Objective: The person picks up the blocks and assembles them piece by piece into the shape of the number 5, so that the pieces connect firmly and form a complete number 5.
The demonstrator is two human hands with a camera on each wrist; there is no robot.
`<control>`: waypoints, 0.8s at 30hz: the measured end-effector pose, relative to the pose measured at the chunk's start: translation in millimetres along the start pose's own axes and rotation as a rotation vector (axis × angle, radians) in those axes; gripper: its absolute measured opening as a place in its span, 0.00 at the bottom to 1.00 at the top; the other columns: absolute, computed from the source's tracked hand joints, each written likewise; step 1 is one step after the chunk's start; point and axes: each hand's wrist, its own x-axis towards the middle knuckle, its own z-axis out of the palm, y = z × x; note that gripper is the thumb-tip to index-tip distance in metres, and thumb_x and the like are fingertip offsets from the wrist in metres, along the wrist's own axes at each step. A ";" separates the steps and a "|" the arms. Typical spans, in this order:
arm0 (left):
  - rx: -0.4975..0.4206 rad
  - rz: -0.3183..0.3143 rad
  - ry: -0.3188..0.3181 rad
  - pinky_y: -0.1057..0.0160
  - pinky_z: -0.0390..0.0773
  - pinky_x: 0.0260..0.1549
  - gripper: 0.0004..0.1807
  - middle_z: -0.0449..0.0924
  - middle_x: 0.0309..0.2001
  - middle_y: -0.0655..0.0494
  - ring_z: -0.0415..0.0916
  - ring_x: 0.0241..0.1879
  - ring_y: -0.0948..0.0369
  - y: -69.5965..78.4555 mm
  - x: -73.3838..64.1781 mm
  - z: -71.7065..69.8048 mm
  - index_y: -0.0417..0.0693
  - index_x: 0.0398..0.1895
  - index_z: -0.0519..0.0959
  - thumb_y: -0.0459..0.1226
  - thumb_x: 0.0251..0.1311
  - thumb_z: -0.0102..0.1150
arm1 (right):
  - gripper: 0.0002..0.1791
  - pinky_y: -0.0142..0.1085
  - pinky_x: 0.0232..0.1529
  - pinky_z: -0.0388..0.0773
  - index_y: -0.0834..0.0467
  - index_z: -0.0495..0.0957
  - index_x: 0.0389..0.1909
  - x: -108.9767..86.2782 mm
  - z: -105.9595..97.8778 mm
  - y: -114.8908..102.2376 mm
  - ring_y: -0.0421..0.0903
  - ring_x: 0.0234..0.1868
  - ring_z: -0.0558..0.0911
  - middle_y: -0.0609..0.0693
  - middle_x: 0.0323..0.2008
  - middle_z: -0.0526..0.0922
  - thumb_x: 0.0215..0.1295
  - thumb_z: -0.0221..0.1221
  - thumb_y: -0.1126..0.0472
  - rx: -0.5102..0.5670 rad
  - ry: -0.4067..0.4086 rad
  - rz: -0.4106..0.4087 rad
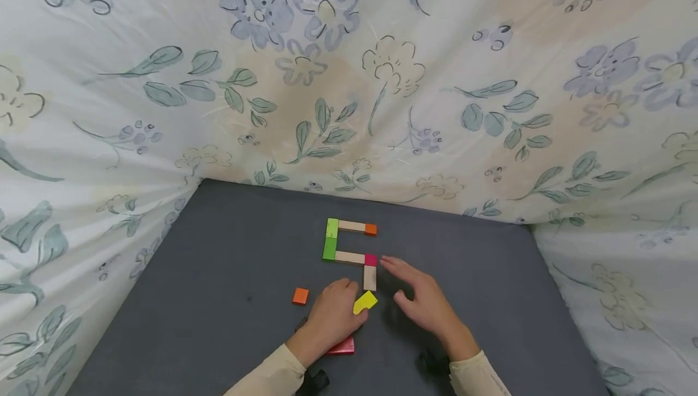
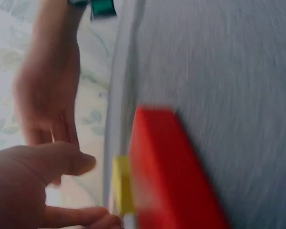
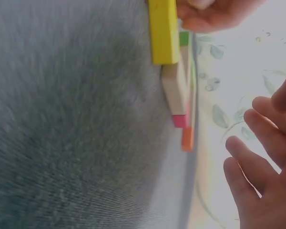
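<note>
My left hand (image 1: pixel 335 314) is over the table beside a yellow block (image 1: pixel 365 302), which lies tilted between thumb and fingers in the head view. In the left wrist view, the thumb (image 2: pixel 81 163) stands apart from this block and the fingertips are right at its edge. To its right, my right hand (image 1: pixel 428 302) hovers with fingers extended and nothing in them. Just beyond the yellow block lies a plain wooden block (image 1: pixel 369 278), joined to a pink block (image 1: pixel 370 260). A red block (image 2: pixel 169 171) lies below the left wrist.
The row runs on through a wooden block (image 1: pixel 350 257), a green block (image 1: pixel 329 248), a light green block (image 1: pixel 332 227) and another wooden block (image 1: pixel 351 226) to an orange block (image 1: pixel 371 230). A loose orange block (image 1: pixel 300 296) lies left. Floral cloth (image 1: pixel 338 111) hangs behind the dark table (image 1: pixel 245 250).
</note>
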 end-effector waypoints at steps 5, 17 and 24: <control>-0.007 0.062 0.081 0.54 0.86 0.41 0.23 0.82 0.40 0.53 0.81 0.38 0.56 -10.3 -8.4 -21.2 0.41 0.50 0.87 0.48 0.61 0.79 | 0.43 0.60 0.62 0.79 0.46 0.76 0.78 -13.7 -3.2 -19.2 0.48 0.78 0.70 0.36 0.76 0.72 0.61 0.64 0.74 -0.057 0.036 -0.014; 0.060 0.416 -0.076 0.62 0.83 0.52 0.25 0.82 0.51 0.60 0.77 0.49 0.63 -38.6 -52.8 -24.9 0.47 0.59 0.87 0.52 0.66 0.76 | 0.40 0.59 0.67 0.76 0.49 0.79 0.76 -44.8 16.9 -43.4 0.44 0.80 0.67 0.37 0.76 0.73 0.59 0.65 0.71 -0.115 -0.043 -0.010; 0.084 0.432 -0.160 0.64 0.81 0.51 0.25 0.81 0.50 0.64 0.74 0.47 0.67 -38.7 -59.7 -16.1 0.51 0.57 0.86 0.51 0.61 0.81 | 0.42 0.59 0.69 0.74 0.51 0.77 0.77 -49.2 31.4 -44.6 0.46 0.82 0.64 0.42 0.79 0.71 0.57 0.64 0.69 -0.119 -0.141 -0.082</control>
